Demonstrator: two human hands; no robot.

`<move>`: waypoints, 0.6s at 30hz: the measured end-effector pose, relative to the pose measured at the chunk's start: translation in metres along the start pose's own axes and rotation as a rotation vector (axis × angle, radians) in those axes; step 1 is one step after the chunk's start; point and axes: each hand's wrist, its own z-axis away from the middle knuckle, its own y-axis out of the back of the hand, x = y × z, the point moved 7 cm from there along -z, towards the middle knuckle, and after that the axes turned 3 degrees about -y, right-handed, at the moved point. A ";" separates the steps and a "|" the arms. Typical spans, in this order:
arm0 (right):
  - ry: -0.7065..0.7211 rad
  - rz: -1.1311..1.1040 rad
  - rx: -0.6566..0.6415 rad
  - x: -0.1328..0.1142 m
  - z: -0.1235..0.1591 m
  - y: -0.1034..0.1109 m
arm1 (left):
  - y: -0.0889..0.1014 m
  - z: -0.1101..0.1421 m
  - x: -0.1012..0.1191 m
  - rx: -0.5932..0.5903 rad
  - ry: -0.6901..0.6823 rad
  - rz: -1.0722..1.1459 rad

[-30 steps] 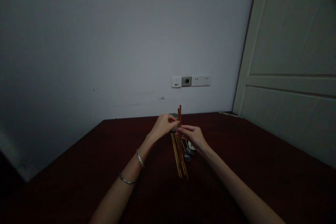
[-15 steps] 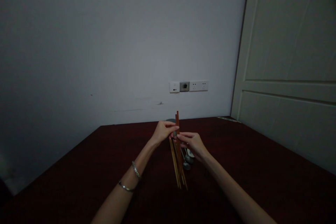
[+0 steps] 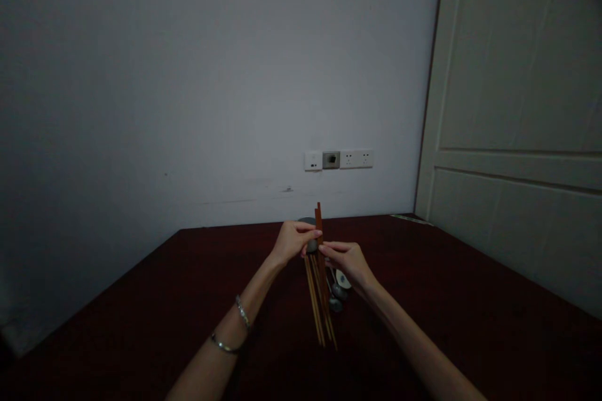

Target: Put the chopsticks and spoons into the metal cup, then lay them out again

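My left hand (image 3: 290,242) is closed, its thumb and fingers pinching a pair of reddish-brown chopsticks (image 3: 318,218) near their upper ends. Just below, my right hand (image 3: 350,263) is closed on the same pair from the other side. The pair stands steeply, tips toward me. Several lighter wooden chopsticks (image 3: 314,304) lie beneath and beside it. To their right are metal spoons (image 3: 335,305) and a white piece with a blue mark (image 3: 343,279), partly hidden by my right hand. A greyish rounded end (image 3: 312,245) shows between my hands; its kind is unclear.
The dark red table (image 3: 141,301) reaches back to a pale wall (image 3: 235,75). Behind my left hand a grey round thing (image 3: 306,220) is mostly hidden. Sockets (image 3: 356,159) sit on the wall, and a panelled door (image 3: 517,75) stands at the right. A thin strip (image 3: 410,219) lies at the table's back right.
The whole view has shifted slightly, with everything a little lower in the picture. Both hands keep their hold on the reddish-brown chopsticks, and more of the greyish rounded end shows between them.
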 end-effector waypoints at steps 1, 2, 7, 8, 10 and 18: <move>0.014 0.010 0.004 0.000 -0.001 0.000 | 0.000 0.000 0.000 0.003 0.005 -0.009; 0.027 0.024 0.004 -0.001 -0.001 0.001 | 0.001 0.000 0.000 0.005 0.006 -0.015; 0.141 0.116 -0.020 -0.010 -0.001 0.000 | 0.000 0.000 -0.003 -0.001 -0.006 -0.002; 0.163 0.133 -0.026 -0.012 -0.001 0.000 | 0.000 -0.001 -0.004 -0.003 -0.001 0.006; 0.187 0.160 -0.034 -0.014 0.000 -0.001 | 0.000 -0.002 -0.006 -0.004 0.010 0.014; 0.185 0.173 -0.057 -0.016 0.002 -0.002 | 0.001 -0.002 0.001 0.016 0.013 0.000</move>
